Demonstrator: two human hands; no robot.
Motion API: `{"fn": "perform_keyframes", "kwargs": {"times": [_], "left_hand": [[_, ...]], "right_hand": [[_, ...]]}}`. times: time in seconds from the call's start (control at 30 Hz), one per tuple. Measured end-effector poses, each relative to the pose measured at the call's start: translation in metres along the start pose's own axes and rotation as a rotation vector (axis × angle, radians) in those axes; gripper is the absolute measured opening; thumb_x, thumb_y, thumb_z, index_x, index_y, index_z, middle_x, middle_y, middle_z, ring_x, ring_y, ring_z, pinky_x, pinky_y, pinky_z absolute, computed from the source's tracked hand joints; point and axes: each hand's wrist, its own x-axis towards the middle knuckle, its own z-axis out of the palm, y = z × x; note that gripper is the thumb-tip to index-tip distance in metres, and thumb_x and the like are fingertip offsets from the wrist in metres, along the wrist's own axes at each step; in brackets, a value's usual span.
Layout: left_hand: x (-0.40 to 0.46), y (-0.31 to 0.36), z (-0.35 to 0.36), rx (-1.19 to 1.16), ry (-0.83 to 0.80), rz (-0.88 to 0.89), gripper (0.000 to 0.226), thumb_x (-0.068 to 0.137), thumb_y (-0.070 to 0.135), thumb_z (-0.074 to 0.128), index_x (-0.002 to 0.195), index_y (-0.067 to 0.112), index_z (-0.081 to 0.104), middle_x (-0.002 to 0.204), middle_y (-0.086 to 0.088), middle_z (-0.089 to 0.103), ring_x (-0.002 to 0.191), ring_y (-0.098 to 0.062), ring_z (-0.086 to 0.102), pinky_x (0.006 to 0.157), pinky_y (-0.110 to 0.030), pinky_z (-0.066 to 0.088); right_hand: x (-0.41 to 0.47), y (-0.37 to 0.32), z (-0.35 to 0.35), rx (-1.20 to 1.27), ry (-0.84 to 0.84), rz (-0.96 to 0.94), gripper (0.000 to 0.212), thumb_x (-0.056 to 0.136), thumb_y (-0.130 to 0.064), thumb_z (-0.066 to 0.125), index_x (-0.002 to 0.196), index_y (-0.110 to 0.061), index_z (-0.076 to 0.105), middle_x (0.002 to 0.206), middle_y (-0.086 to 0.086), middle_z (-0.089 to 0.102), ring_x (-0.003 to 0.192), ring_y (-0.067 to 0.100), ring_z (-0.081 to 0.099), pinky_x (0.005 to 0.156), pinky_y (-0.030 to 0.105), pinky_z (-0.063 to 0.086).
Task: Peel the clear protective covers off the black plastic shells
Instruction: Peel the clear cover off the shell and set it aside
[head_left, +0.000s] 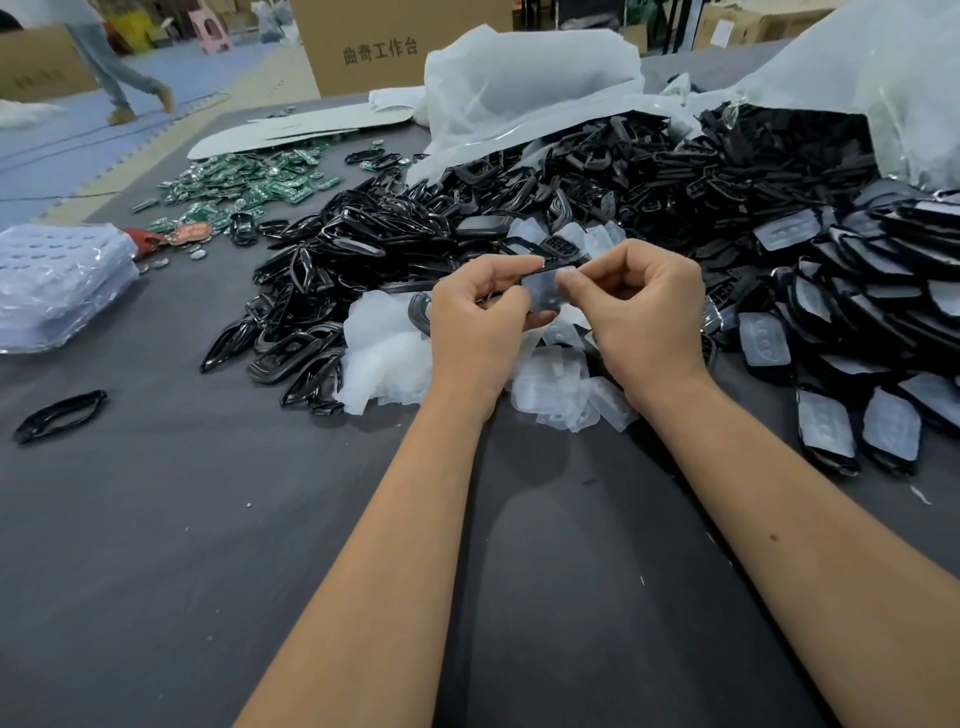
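While we hold one black shell (540, 316) above the grey table (208, 545), its long axis runs roughly up and away from us, clear cover (543, 291) facing us. Our left hand (480, 312) grips the shell's left side; our right hand (641, 306) pinches the cover's upper edge. Peeled covers (566, 395) lie just below. Behind, a torn white bag (883, 78) spills black shells (649, 176). Green circuit boards (244, 182) lie far left. A cardboard box (363, 36) reads 曲奇工作台.
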Motion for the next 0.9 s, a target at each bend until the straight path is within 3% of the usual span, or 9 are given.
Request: {"fn": "perform_keyframes", "kwargs": {"times": [0.1, 0.4, 0.7, 0.9], "left_hand": [[-0.0009, -0.0006, -0.0005, 0.06, -0.02, 0.022, 0.026, 0.089, -0.011, 0.059, 0.102, 0.002, 0.076, 0.093, -0.017, 0.077, 0.082, -0.03, 0.078, 0.071, -0.032, 0.062], [-0.002, 0.001, 0.0012, 0.082, 0.011, 0.018, 0.016, 0.093, -0.009, 0.065, 0.103, -0.002, 0.075, 0.094, -0.018, 0.077, 0.08, -0.029, 0.078, 0.068, -0.028, 0.061], [-0.003, 0.0016, 0.002, 0.089, 0.031, 0.03, 0.017, 0.092, -0.01, 0.066, 0.1, 0.002, 0.076, 0.089, -0.012, 0.078, 0.074, -0.025, 0.078, 0.065, -0.025, 0.06], [-0.0025, 0.0024, 0.0006, 0.063, 0.016, 0.031, 0.023, 0.091, -0.01, 0.068, 0.094, 0.012, 0.076, 0.088, -0.006, 0.078, 0.074, -0.022, 0.078, 0.063, -0.023, 0.059]], "right_hand": [[-0.0012, -0.0024, -0.0002, -0.011, -0.001, -0.001, 0.016, 0.084, -0.025, 0.085, 0.076, -0.017, 0.074, 0.07, -0.004, 0.075, 0.067, 0.014, 0.073, 0.069, 0.04, 0.063], [-0.0024, -0.0059, 0.0, -0.046, 0.034, -0.017, 0.018, 0.084, -0.026, 0.086, 0.072, -0.02, 0.073, 0.065, -0.009, 0.073, 0.061, 0.007, 0.07, 0.06, 0.022, 0.056], [-0.0016, -0.0045, 0.0013, -0.062, 0.025, 0.004, 0.021, 0.082, -0.027, 0.087, 0.072, -0.016, 0.072, 0.064, -0.007, 0.07, 0.056, 0.005, 0.065, 0.058, 0.02, 0.051], [-0.0005, -0.0031, -0.0001, -0.012, 0.002, 0.078, 0.021, 0.08, -0.028, 0.089, 0.072, -0.017, 0.073, 0.068, -0.002, 0.074, 0.065, 0.018, 0.073, 0.068, 0.042, 0.063]]}}
